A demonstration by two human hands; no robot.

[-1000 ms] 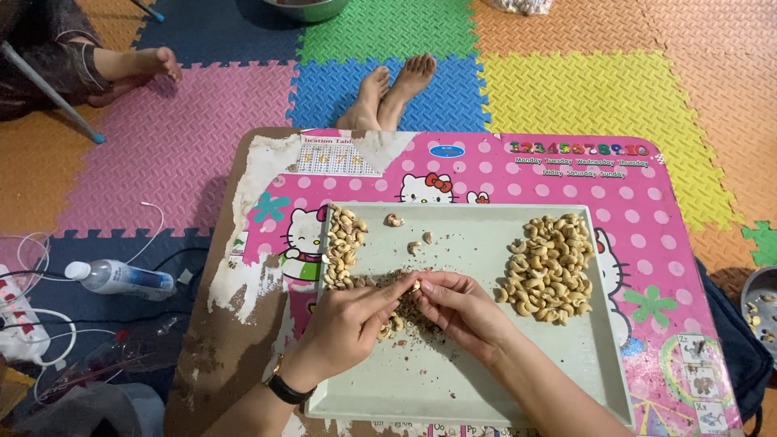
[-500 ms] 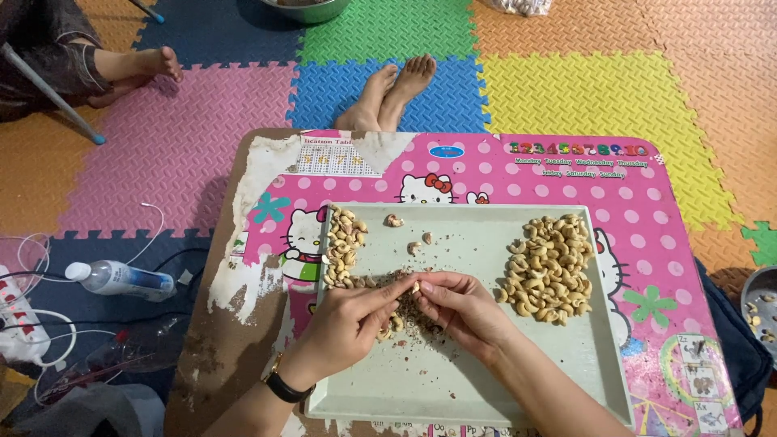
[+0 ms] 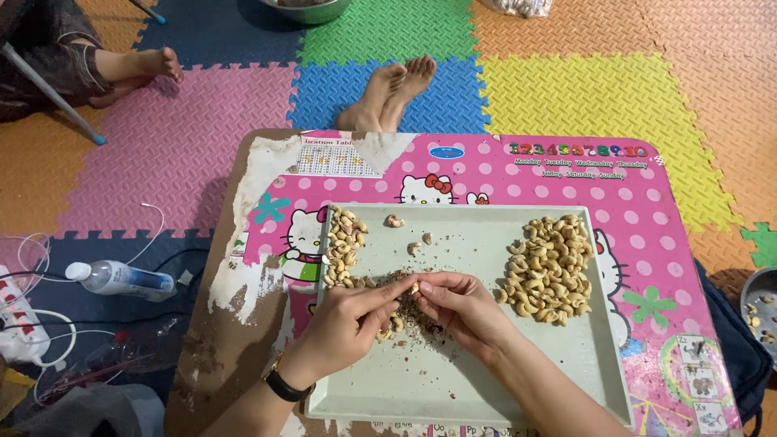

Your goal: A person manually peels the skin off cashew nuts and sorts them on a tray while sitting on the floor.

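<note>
A person seated on the floor works a single cashew nut between the fingertips of both hands above a pale green tray set on a low pink cartoon-print table. The left hand, a black wristwatch at its wrist, pinches the nut from one side with thumb and forefinger closed on it; the right hand meets it from the other side, its fingertips also closed on the same nut. The nut sits over the middle of the tray, directly above a scatter of brown skins and crumbs. Toward the tray's right side lies a large heap of pale peeled cashews; along the tray's left edge runs a smaller pile of cashews, and a few loose nuts lie near the tray's far rim. A kernel of this kind looks light, hard and curved but likely brittle, apt to snap at the bend, so a gentle fingertip hold at its two ends seems the safest. Left of the tray, off the table, a plastic water bottle lies on the coloured foam floor mats; beyond the tray's far rim a pair of bare feet rests on the mats.
</note>
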